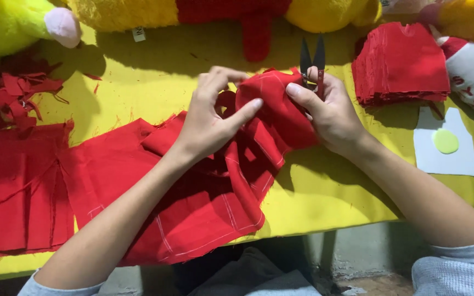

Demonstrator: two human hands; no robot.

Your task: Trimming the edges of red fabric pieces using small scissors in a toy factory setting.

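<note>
A large piece of red cloth (193, 208) with white chalk lines lies on the yellow table (325, 192), bunched up at its far end. My left hand (207, 120) pinches that raised fold between thumb and fingers. My right hand (330, 109) grips the same fold from the right and also holds small black thread snips (312, 60), whose two blades point up and away from me.
A stack of cut red pieces (399, 63) sits at the far right. A white card with a pale green disc (445, 141) lies beside it. Red scraps (20, 93) and flat red cloth (12, 186) cover the left. Plush toys (220, 13) line the far edge.
</note>
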